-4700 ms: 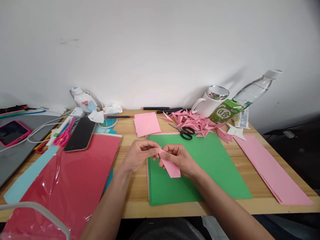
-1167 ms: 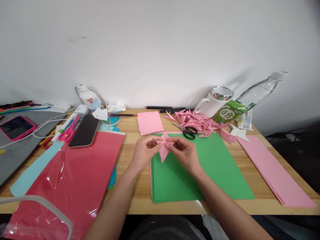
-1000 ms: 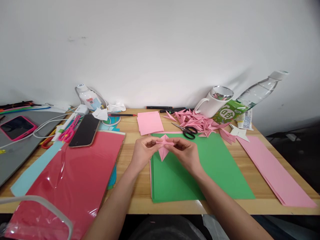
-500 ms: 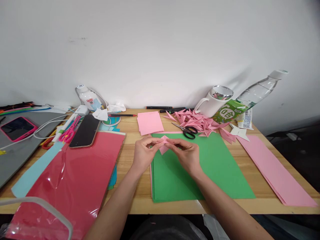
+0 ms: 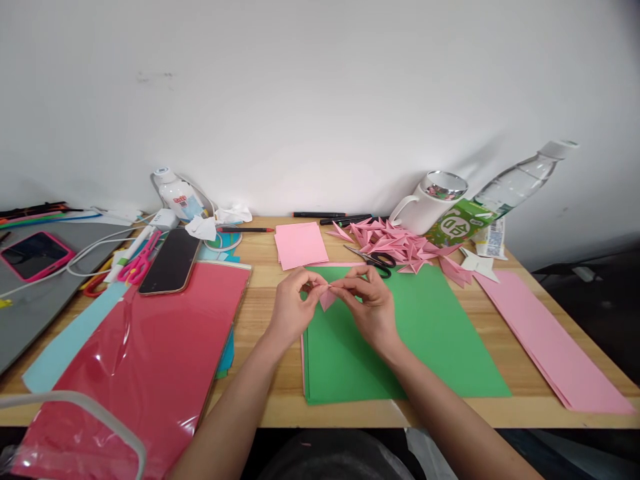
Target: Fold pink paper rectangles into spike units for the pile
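Observation:
My left hand [image 5: 293, 308] and my right hand [image 5: 369, 303] meet above the near edge of a green paper sheet [image 5: 430, 333]. Together they pinch a small folded pink paper piece [image 5: 327, 299], fingertips closed on its top edge. Only a small pink corner shows below the fingers. Behind the hands lie a stack of small pink paper squares [image 5: 300, 245], black-handled scissors [image 5: 373, 261] and a heap of folded pink paper pieces [image 5: 395, 243].
A red sheet in plastic wrap [image 5: 135, 360] lies left, with a black phone [image 5: 170, 261] and pink scissors [image 5: 137, 260] behind it. Long pink strips [image 5: 545, 340] lie right. A white mug [image 5: 425, 200], green carton [image 5: 457, 223] and water bottle [image 5: 515, 177] stand at the back.
The pink piece has been folded smaller: its long point hanging below my fingers is now nearly hidden. Both hands have drawn closer together and slightly away from me.

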{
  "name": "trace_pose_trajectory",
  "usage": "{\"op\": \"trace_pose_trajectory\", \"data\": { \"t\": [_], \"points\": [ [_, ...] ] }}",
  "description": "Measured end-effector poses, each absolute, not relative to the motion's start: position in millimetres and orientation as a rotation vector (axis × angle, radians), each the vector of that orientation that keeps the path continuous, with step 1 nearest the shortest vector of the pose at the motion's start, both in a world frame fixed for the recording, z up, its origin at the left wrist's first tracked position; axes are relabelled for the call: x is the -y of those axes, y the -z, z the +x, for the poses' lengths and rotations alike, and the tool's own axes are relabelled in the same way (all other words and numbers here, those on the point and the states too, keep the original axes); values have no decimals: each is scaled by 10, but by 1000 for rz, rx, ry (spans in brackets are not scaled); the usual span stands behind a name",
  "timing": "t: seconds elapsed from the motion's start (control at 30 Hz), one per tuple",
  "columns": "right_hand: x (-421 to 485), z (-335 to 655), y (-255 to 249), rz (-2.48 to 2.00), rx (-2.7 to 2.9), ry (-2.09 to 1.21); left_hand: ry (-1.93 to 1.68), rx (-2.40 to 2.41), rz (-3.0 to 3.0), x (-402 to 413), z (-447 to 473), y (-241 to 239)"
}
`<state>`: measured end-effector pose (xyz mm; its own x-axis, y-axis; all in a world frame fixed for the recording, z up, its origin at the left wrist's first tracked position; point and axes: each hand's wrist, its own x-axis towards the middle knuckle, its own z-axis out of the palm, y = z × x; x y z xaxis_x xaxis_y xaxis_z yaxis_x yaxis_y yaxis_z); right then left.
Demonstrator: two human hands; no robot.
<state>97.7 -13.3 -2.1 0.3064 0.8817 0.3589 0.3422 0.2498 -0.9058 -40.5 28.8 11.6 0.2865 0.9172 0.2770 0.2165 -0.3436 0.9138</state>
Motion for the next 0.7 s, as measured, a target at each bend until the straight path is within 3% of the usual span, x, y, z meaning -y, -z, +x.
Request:
{"op": "trace_pose_trajectory", "data": {
  "t": [0.43, 0.7],
  "points": [
    [118, 1041, 18, -1298, 1048, -935, -975, -1038, 1272, -275, -410, -175],
    [120, 1030, 22, -1273, 1237, -845, -928, -1022, 1201, -290, -442, -199]
  ]
}}
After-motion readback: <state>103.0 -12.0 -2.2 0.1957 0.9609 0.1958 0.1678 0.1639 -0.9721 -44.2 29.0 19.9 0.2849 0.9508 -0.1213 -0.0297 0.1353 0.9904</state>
